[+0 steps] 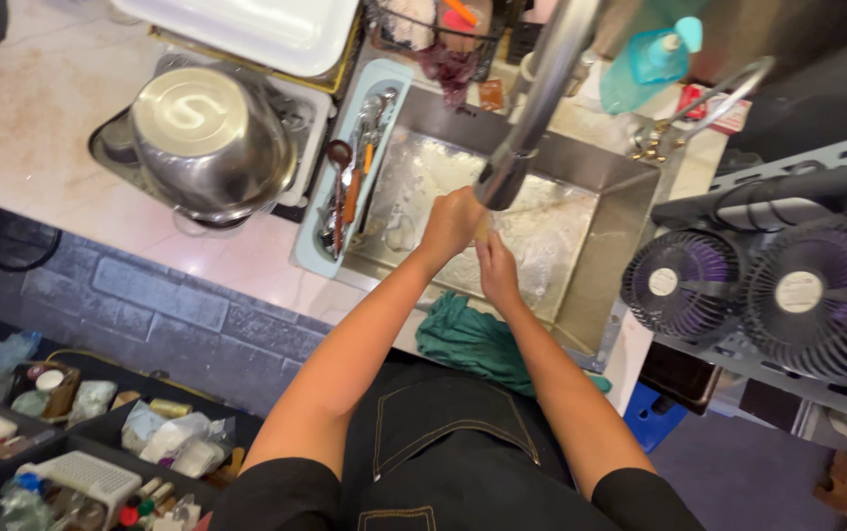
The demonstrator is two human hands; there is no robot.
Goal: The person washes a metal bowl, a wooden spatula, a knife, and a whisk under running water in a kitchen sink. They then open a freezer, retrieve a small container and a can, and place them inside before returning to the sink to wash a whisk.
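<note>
Your left hand [450,222] & right hand [495,267] meet under the tap [507,177], over the sink [601,295] centre, so runoff drains. Left curls round sth small, can't tell what; right lies loosely open against it. Green cloth [473,339] on near rim.

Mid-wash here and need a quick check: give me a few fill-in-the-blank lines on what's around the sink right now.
1. Both hands, left hand and right hand, meet over the steel ____, under the faucet.
2. The cloth draped on the near sink edge is ____ in colour.
3. The utensils lie in a pale blue ____ left of the basin.
4. The large steel bowl on the rack sits ____ down.

Missing words: sink; green; tray; upside
</note>
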